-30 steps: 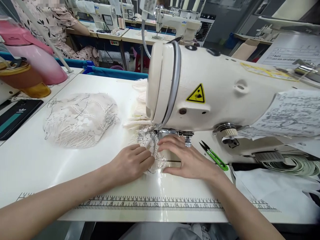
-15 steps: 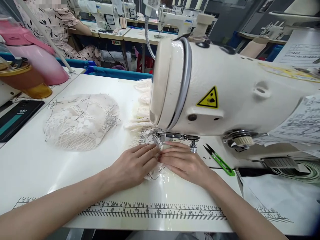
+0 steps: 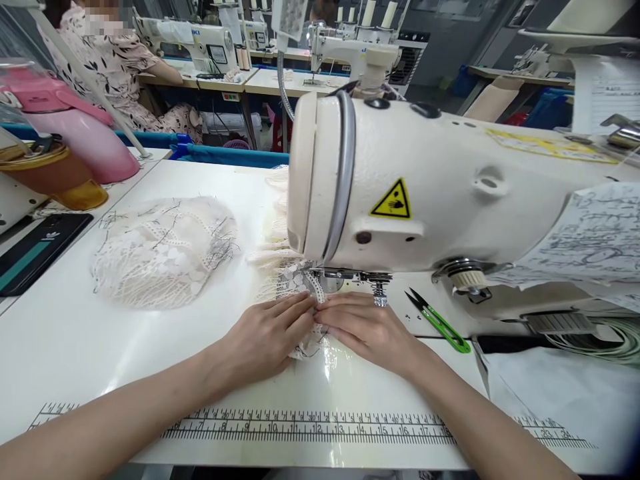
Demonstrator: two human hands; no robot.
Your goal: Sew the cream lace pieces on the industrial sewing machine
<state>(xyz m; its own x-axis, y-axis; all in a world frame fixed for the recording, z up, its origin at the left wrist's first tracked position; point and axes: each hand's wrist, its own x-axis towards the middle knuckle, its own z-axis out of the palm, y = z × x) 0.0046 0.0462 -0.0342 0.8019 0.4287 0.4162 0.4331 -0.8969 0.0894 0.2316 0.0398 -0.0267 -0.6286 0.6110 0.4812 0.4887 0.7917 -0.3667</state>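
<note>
Cream lace fabric [image 3: 301,279] lies under the head of the sewing machine [image 3: 380,180], bunched in folds to the left of it. My left hand [image 3: 273,332] is on the lace in front of the presser foot, its fingers together and the fabric under and between them. From the other side my right hand [image 3: 370,327] meets it, thumb and fingertips closed at the lace edge. A small end of lace shows below the fingertips. The needle is hidden behind the machine head.
Left of the machine lies a pile of lace pieces [image 3: 165,253] with loose dark threads. Green thread snips [image 3: 440,321] rest to the right. A phone [image 3: 43,250], a brown cup [image 3: 55,170] and a pink bottle [image 3: 75,137] are at far left. A co-worker [image 3: 110,67] sits behind.
The view has shifted slightly, so the machine appears further left. Both hands keep almost the same place on the lace, with a little more lace showing beyond the fingers.
</note>
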